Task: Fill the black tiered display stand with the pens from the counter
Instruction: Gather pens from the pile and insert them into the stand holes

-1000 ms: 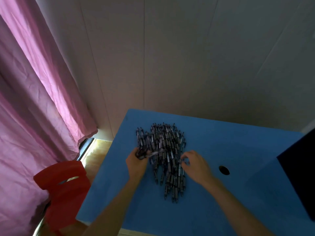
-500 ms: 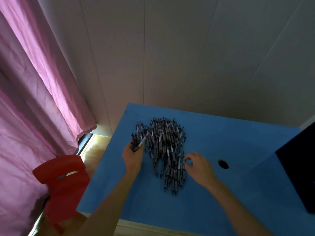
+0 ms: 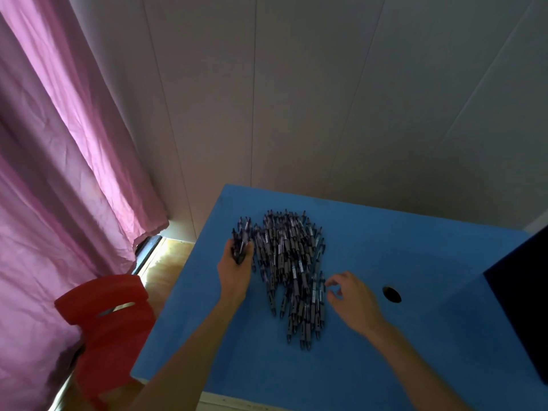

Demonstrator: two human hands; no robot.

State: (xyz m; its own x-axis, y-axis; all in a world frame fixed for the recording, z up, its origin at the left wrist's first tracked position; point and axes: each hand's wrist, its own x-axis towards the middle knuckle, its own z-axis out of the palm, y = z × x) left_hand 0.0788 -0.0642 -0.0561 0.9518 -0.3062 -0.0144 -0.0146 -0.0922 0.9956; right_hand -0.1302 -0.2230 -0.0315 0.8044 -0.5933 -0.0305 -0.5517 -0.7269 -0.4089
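A blue counter (image 3: 385,238) bears a pile of pens (image 3: 292,268).

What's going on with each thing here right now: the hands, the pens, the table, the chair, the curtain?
Left hand: grips a small bunch of pens.
Right hand: fingers loosely curled beside the pile, holding nothing.
Pen pile: loose heap lying on the table.
Blue table: bears the pile; round hole uncovered.
Black stand: only a dark edge shows; filling cannot be told.
Red chair: unoccupied, beside the table.
Pink curtain: hanging, drawn.
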